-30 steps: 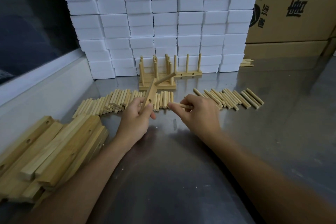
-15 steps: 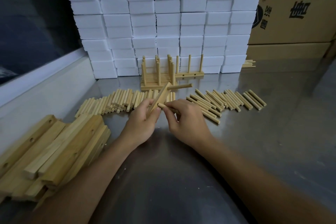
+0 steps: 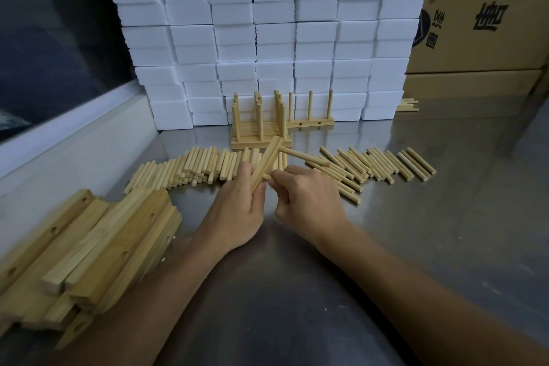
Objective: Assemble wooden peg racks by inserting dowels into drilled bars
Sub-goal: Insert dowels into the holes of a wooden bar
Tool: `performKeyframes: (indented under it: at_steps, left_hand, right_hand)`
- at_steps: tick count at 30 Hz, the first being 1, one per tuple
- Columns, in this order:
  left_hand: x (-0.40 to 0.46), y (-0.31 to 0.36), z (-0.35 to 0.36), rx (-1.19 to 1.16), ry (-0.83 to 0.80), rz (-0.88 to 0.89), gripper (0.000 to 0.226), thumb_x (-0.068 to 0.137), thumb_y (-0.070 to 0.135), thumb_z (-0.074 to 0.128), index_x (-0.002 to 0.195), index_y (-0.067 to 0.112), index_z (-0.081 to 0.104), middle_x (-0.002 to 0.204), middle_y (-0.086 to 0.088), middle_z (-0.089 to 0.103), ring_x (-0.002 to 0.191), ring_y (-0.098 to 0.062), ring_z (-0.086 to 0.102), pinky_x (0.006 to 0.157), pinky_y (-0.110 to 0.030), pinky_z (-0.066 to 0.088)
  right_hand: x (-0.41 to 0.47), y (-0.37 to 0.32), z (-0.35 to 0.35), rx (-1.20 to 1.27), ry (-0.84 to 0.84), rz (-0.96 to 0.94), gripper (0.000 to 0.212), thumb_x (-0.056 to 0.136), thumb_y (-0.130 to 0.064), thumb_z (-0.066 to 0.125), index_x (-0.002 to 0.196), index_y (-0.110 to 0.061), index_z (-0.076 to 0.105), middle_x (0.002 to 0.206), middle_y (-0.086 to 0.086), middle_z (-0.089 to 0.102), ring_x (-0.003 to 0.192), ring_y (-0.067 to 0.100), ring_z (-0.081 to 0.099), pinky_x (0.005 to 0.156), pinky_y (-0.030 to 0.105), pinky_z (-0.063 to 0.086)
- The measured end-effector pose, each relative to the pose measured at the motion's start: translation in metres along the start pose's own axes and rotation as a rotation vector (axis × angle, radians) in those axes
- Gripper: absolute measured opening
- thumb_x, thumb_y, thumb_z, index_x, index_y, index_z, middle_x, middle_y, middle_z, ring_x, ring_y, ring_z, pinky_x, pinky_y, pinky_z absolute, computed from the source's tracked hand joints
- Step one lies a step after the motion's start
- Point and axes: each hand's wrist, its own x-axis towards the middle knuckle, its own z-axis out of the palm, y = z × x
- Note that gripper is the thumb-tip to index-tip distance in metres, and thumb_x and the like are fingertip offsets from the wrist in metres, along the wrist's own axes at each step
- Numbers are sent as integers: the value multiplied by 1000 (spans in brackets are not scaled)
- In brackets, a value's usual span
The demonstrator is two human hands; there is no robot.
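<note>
Left hand [image 3: 237,208] grips a drilled wooden bar [image 3: 266,162] near its lower end, fingers curled round it; the bar is held above the steel worktop [image 3: 430,232], tilted up and away from the person. One dowel [image 3: 301,154] already sits in the bar near its far end and points to the right. Right hand [image 3: 306,202] has a closed grip: thumb and fingers pinch a second dowel [image 3: 266,177], whose tip meets the bar just above the left thumb; whether it has entered a hole cannot be told. Loose dowels [image 3: 202,165] lie in a row on the worktop behind the left hand, and a second spread of dowels [image 3: 383,165] lies to the right. Behind these stand finished racks [image 3: 258,131] with upright pegs, and one single rack [image 3: 312,123] just beside them to the right. A heap of blank bars [image 3: 98,246] with drilled holes lies at near left. White foam blocks [image 3: 267,24] are stacked in a wall at the back. A cardboard carton [image 3: 487,9] at top right carries large black Chinese characters and a round logo, partly cut off; not legible enough to transcribe. A few more sticks [image 3: 408,105] lie at its foot.
</note>
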Motion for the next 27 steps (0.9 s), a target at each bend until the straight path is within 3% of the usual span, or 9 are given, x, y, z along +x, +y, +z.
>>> performKeyframes:
  at_steps: [7,11,14,16,19,22,25,27]
  left_hand:
    - [-1,4,0,66,5,42,16,100,16,50,102,24,35,65,14,48,61,1,55,49,-16,37]
    - [-2,5,-1,104,2,69,10,101,19,49,104,19,40,71,10,52,60,-13,54,50,-28,34]
    - [-3,6,-1,138,13,82,13,99,19,51,109,12,44,80,3,55,67,-25,56,55,-34,35]
    - [-2,7,0,147,19,83,14,99,20,51,110,13,44,82,2,55,68,-26,55,55,-34,34]
    - [0,2,3,146,24,55,12,101,23,48,109,19,42,76,8,53,65,-18,54,51,-30,32]
    - [1,-2,5,127,49,7,17,101,25,47,116,19,45,73,13,53,65,-14,55,52,-27,37]
    - [3,-3,3,63,67,-86,30,101,28,49,129,16,50,88,6,64,82,-18,60,69,-38,48]
    - [6,-5,2,0,79,-166,33,100,29,51,131,18,54,96,3,67,87,-14,61,77,-38,49]
  right_hand:
    - [-2,1,5,171,15,98,29,95,-17,56,67,-16,50,59,-4,44,53,21,41,51,31,30]
    - [2,8,10,426,-86,269,26,96,-15,56,78,-6,72,57,2,55,51,12,45,55,31,41]
    - [4,14,10,757,-158,467,27,98,-18,57,79,-13,75,55,-1,53,47,4,42,54,23,40]
    - [4,16,12,829,-149,497,28,98,-18,57,79,-12,77,55,-1,53,47,2,43,53,19,40]
    - [1,11,15,663,-55,378,28,97,-15,58,75,-6,73,51,-5,50,45,4,41,51,17,37]
    - [-3,6,17,324,36,163,28,97,-18,55,73,-14,67,55,-9,49,49,8,43,51,24,34]
    - [-2,7,12,3,-7,52,33,102,-36,42,89,-19,67,74,-5,64,62,18,56,52,31,41]
    - [-1,7,10,-61,-30,43,39,104,-42,35,95,-20,65,80,-3,65,66,21,58,54,34,43]
